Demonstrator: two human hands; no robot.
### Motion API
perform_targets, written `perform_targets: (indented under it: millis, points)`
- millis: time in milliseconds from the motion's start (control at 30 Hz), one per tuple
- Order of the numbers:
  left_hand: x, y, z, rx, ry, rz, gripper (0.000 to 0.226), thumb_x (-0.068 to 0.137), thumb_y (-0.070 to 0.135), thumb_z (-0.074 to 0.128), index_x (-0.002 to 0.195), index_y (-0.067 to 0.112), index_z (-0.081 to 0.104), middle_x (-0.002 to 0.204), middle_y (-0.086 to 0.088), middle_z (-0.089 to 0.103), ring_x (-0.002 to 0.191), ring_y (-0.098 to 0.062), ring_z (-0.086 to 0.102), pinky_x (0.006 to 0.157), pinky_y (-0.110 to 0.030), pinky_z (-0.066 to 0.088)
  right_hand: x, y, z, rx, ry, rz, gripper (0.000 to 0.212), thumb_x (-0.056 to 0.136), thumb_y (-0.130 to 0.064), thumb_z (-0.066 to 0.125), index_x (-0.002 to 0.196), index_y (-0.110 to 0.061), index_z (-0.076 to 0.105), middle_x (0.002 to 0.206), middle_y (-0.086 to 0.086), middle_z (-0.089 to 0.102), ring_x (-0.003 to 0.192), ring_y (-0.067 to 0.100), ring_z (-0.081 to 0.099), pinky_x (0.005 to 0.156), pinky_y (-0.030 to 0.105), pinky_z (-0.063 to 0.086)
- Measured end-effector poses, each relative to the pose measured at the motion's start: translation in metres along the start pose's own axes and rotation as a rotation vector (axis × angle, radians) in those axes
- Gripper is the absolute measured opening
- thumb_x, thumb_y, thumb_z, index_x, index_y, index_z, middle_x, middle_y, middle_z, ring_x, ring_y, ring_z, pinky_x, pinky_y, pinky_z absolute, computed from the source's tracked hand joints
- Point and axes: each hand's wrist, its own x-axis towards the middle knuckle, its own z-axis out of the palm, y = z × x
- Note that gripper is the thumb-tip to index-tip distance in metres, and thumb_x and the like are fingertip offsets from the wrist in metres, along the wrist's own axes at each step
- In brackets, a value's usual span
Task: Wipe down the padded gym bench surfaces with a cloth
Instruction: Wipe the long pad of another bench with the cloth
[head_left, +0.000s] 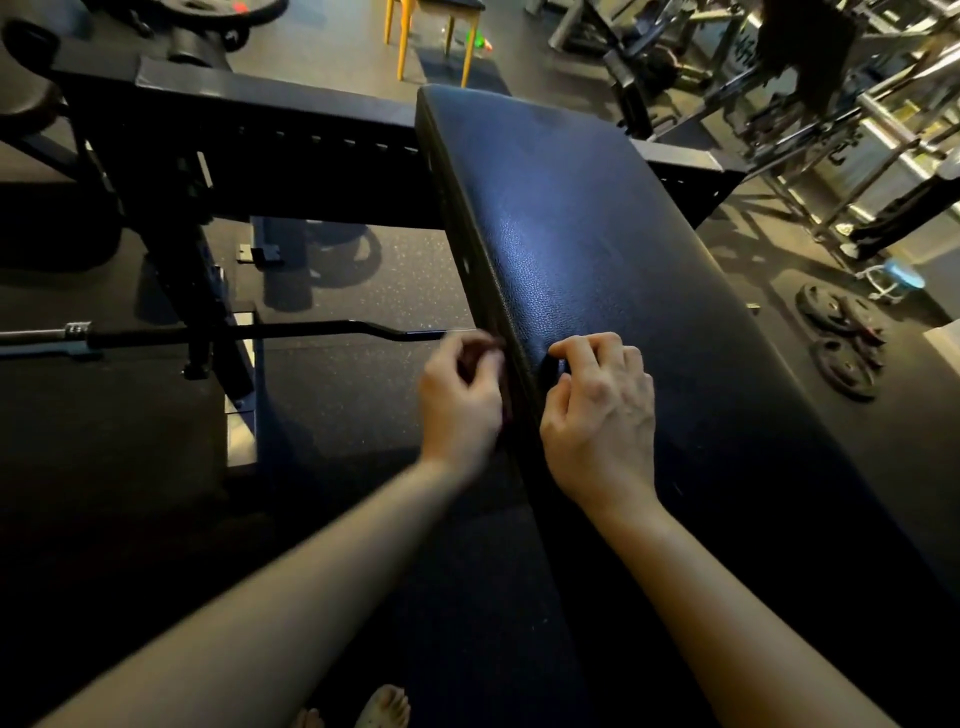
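Observation:
A long black padded bench (597, 234) runs from the bottom middle up to the back. My left hand (457, 400) is at the bench's left side edge, blurred, its fingers curled round a dark maroon cloth (497, 347). My right hand (602, 415) rests on the top of the pad close to that edge, with thumb and forefinger pinching a small dark fold that looks like the same cloth. Most of the cloth is hidden by the hands and hard to tell from the dark pad.
A black rack frame (260, 124) crosses behind the bench on the left, and a barbell bar (311, 328) reaches toward the left hand. Weight plates (836, 338) lie on the floor at the right. Steel machines (831, 130) and a yellow-legged stool (431, 36) stand beyond. My bare feet (384, 706) show below.

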Motion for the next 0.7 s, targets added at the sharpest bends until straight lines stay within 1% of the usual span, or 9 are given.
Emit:
perform_targets:
  millis: [67, 133, 233, 300, 367, 433, 567, 633, 700]
  points:
    - [0.029, -0.002, 0.008, -0.018, 0.079, -0.015, 0.009, 0.092, 0.009, 0.068, 0.094, 0.018, 0.067, 0.081, 0.011, 0.067, 0.075, 0.004, 0.061, 0.078, -0.026, 0.052, -0.001, 0.0, 0.0, -0.005, -0.004, -0.006, 0.025, 0.088, -0.014, 0.054, 0.11, -0.02, 0.063, 0.111, 0.004, 0.058, 0.102, 0.027, 0.052, 0.085, 0.045, 0.045]
    - [0.01, -0.003, 0.01, -0.056, 0.092, -0.049, 0.01, 0.094, 0.008, 0.068, 0.095, 0.018, 0.067, 0.082, 0.01, 0.067, 0.075, 0.003, 0.061, 0.077, -0.023, 0.051, -0.001, 0.001, 0.0, -0.005, 0.001, -0.01, 0.025, 0.087, -0.014, 0.054, 0.11, -0.02, 0.063, 0.11, 0.004, 0.057, 0.102, 0.028, 0.052, 0.085, 0.044, 0.044]
    - [-0.065, -0.005, -0.004, -0.119, -0.023, -0.088, 0.016, 0.095, 0.002, 0.067, 0.096, 0.018, 0.068, 0.084, 0.004, 0.07, 0.081, -0.002, 0.065, 0.078, -0.016, 0.05, 0.001, 0.001, 0.001, -0.006, -0.012, -0.008, 0.027, 0.087, -0.017, 0.05, 0.11, -0.02, 0.063, 0.111, 0.005, 0.057, 0.102, 0.028, 0.051, 0.087, 0.045, 0.043]
    - [-0.097, -0.003, -0.016, -0.169, -0.123, -0.127, 0.015, 0.097, 0.004, 0.066, 0.099, 0.018, 0.069, 0.088, 0.001, 0.073, 0.086, -0.008, 0.07, 0.08, -0.02, 0.055, 0.0, 0.001, 0.001, -0.015, -0.029, -0.01, 0.027, 0.088, -0.018, 0.049, 0.111, -0.02, 0.063, 0.111, 0.005, 0.056, 0.103, 0.028, 0.051, 0.087, 0.045, 0.043]
    - [-0.079, -0.004, -0.015, -0.131, -0.133, -0.074, 0.009, 0.097, 0.008, 0.066, 0.098, 0.017, 0.069, 0.088, 0.002, 0.072, 0.086, -0.009, 0.069, 0.081, -0.022, 0.055, 0.0, 0.001, 0.0, -0.02, -0.029, -0.008, 0.028, 0.087, -0.019, 0.047, 0.11, -0.019, 0.063, 0.11, 0.006, 0.056, 0.102, 0.029, 0.051, 0.086, 0.046, 0.044]
    - [-0.031, -0.007, -0.003, -0.063, -0.042, -0.018, 0.005, 0.093, 0.013, 0.067, 0.095, 0.017, 0.067, 0.083, 0.005, 0.069, 0.079, 0.0, 0.064, 0.077, -0.019, 0.051, 0.001, 0.001, -0.001, -0.024, -0.022, -0.003, 0.029, 0.085, -0.019, 0.046, 0.109, -0.019, 0.063, 0.109, 0.006, 0.057, 0.1, 0.029, 0.052, 0.083, 0.046, 0.044]
    - [0.063, -0.012, 0.012, -0.131, 0.069, -0.145, 0.009, 0.095, 0.01, 0.068, 0.093, 0.018, 0.065, 0.08, 0.007, 0.066, 0.07, -0.002, 0.06, 0.072, -0.028, 0.053, 0.001, -0.001, -0.002, -0.005, -0.027, 0.015, 0.028, 0.087, -0.017, 0.048, 0.11, -0.018, 0.064, 0.109, 0.003, 0.057, 0.101, 0.026, 0.052, 0.083, 0.045, 0.046]
    - [0.057, -0.01, 0.011, -0.244, 0.087, -0.238, 0.009, 0.096, 0.006, 0.067, 0.095, 0.014, 0.064, 0.08, 0.004, 0.064, 0.066, 0.002, 0.058, 0.068, -0.022, 0.051, 0.002, 0.0, -0.004, -0.001, -0.032, 0.002, 0.025, 0.087, -0.015, 0.052, 0.108, -0.016, 0.066, 0.106, 0.003, 0.058, 0.099, 0.025, 0.053, 0.082, 0.046, 0.047]
    - [0.022, -0.006, 0.003, -0.272, 0.026, -0.297, 0.011, 0.096, 0.003, 0.067, 0.094, 0.014, 0.064, 0.08, 0.003, 0.065, 0.065, 0.006, 0.058, 0.064, -0.013, 0.047, 0.011, 0.004, -0.008, 0.017, -0.043, -0.021, 0.018, 0.087, -0.013, 0.056, 0.102, -0.015, 0.067, 0.101, 0.002, 0.058, 0.096, 0.025, 0.054, 0.082, 0.047, 0.049]
